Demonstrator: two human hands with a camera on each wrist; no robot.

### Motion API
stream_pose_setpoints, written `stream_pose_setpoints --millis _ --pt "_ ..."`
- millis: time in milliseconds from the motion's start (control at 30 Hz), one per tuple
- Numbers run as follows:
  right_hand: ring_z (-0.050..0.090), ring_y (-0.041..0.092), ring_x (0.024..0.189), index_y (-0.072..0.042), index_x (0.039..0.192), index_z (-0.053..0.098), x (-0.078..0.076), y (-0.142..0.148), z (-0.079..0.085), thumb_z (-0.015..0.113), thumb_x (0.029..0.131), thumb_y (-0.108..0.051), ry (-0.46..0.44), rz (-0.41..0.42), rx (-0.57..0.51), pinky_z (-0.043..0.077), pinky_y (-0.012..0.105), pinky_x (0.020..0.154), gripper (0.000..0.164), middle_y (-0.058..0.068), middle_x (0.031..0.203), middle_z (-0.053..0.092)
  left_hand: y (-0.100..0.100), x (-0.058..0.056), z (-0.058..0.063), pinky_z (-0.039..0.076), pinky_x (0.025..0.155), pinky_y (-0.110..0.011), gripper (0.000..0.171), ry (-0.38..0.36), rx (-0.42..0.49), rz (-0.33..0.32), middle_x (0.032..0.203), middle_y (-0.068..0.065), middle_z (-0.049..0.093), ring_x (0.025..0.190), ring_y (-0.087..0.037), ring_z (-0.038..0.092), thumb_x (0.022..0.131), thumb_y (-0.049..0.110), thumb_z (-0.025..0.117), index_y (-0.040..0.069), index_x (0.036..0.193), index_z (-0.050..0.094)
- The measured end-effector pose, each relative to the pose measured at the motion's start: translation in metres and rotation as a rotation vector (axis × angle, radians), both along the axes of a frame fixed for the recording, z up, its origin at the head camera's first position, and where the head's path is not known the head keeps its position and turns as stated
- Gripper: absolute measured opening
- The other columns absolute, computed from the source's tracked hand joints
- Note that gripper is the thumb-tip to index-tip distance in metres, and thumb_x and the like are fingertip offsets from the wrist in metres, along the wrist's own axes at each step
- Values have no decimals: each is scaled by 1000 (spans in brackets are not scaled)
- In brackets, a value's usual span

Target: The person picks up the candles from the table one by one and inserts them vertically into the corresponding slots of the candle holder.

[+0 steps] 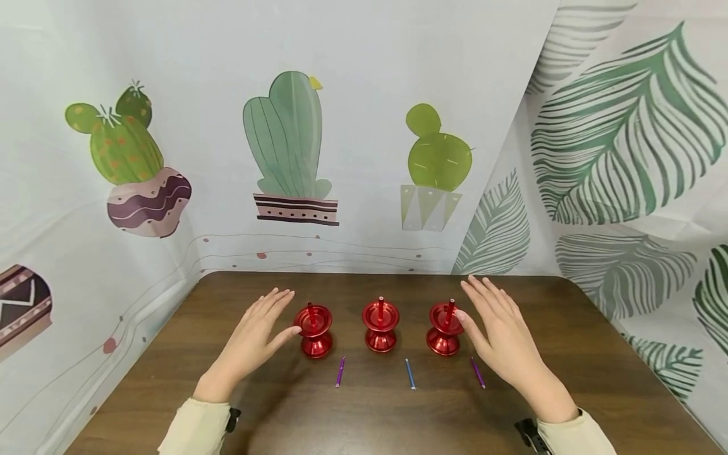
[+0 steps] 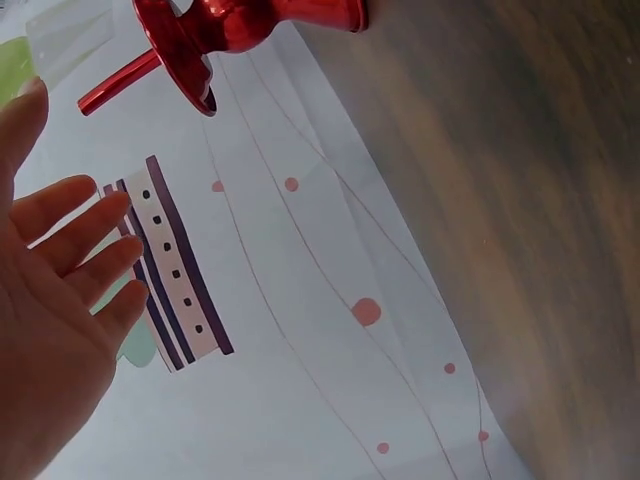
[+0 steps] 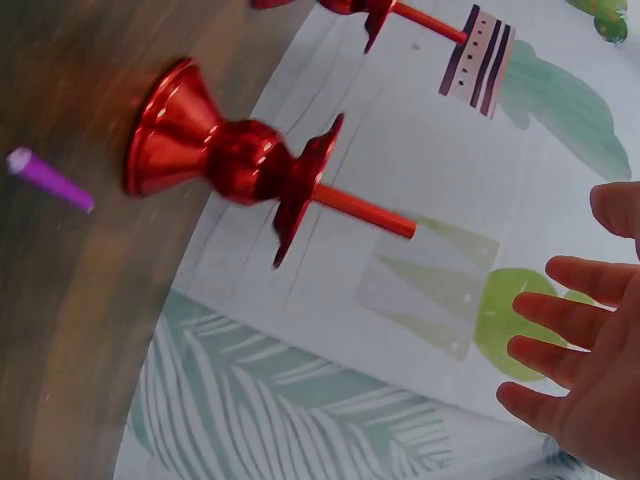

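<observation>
Three shiny red metal candle holders stand upright in a row on the table: a left holder (image 1: 316,344), a middle holder (image 1: 380,340) and a right holder (image 1: 443,342). Each has a dish with a thin red tube rising from it. In front of them lie a purple stick (image 1: 340,372), a blue stick (image 1: 410,374) and another purple stick (image 1: 478,373), slim like small candles. My left hand (image 1: 250,341), fingers extended, hovers beside the left holder. My right hand (image 1: 503,338) is spread beside the right holder, its thumb overlapping that dish in the head view. Both hands hold nothing.
The brown wooden table (image 1: 352,423) ends at a white cloth backdrop (image 1: 364,126) printed with cacti and leaves. Dark straps (image 1: 531,436) show at both wrists below pale sleeves (image 1: 196,430).
</observation>
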State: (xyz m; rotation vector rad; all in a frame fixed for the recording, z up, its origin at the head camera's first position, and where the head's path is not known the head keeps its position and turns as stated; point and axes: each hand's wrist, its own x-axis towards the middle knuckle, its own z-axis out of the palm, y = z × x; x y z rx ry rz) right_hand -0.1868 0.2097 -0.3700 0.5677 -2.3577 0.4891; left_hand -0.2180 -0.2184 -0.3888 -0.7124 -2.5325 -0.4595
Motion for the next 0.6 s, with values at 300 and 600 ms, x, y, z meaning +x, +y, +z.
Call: stream_pose_setpoints --millis 300,600 --pt "36 34 136 -4 137 51 -4 -31 7 67 89 -21 7 92 -25 24 53 112 54 15 143 48 -1 -4 -6 28 109 -57 61 -116 46 -21 139 -19 50 134 -40 39 87 26 72 0 137 49" --pt "38 33 136 -7 140 48 -5 -70 13 64 92 -22 -27 196 -52 26 53 111 53 12 145 46 -5 -15 -17 32 105 -61 58 -218 91 -65 140 -19 49 134 -41 37 89 23 70 0 138 49"
